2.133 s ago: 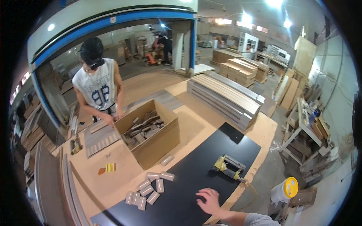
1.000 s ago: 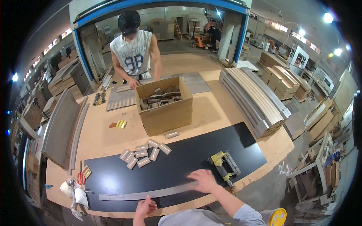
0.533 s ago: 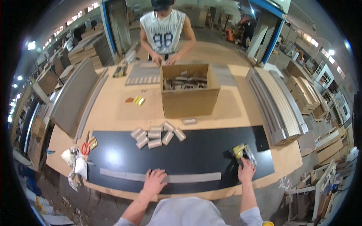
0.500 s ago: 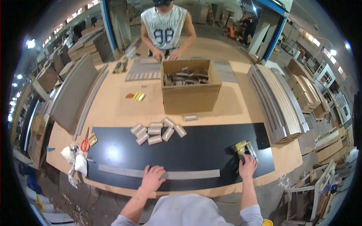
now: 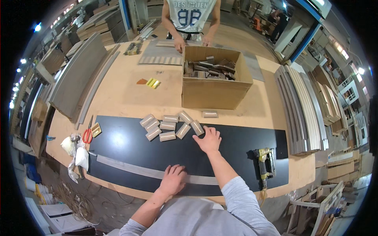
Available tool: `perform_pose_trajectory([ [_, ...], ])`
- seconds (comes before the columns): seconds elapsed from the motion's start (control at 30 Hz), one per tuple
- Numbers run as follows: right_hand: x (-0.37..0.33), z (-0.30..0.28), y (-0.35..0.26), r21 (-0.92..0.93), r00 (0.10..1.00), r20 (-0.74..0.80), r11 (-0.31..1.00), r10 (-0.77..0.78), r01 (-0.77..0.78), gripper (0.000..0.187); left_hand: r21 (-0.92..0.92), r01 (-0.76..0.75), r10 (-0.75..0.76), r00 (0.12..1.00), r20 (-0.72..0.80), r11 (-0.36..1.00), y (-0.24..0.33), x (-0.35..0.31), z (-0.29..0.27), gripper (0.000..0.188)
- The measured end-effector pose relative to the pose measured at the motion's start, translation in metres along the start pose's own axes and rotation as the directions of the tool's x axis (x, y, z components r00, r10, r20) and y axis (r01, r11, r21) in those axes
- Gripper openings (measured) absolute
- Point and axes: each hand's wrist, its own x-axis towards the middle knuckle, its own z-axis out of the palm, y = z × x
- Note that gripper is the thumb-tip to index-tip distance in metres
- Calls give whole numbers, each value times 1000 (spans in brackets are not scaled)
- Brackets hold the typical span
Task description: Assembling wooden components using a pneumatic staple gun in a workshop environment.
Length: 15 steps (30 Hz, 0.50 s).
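A long thin grey strip (image 5: 132,168) lies along the near part of a black panel (image 5: 118,137). My left hand (image 5: 173,181) rests on the strip, fingers laid over it and slightly apart. My right hand (image 5: 210,141) is stretched forward with its fingers spread, at the right edge of a small pale wooden block (image 5: 197,128); whether it touches the block is hard to tell. Several like blocks (image 5: 168,126) lie in a loose cluster to its left. A yellow and black nail gun (image 5: 265,163) lies at the panel's right end, apart from both hands.
Behind the panel stands an open cardboard box (image 5: 214,94) of dark wood pieces. Stacked boards (image 5: 295,110) line the right side, a large panel (image 5: 78,78) the left. Red-handled scissors (image 5: 87,135) and white bags (image 5: 81,158) sit at left. A co-worker (image 5: 191,19) stands across the table.
My right hand has let go of the nail gun and moved left and forward to the blocks. My left hand stays on the strip, nearer its right end. The view has shifted.
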Motion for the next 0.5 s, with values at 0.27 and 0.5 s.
perform_pose_trajectory([
  [0.27,-33,-33,104,48,992,-43,991,-120,122,47,-23,8,-11,990,-141,1000,-17,-2,6,28],
  [0.5,-146,-107,123,427,991,-16,895,-136,130,48,-470,57,-116,989,-97,881,20,29,-23,17],
])
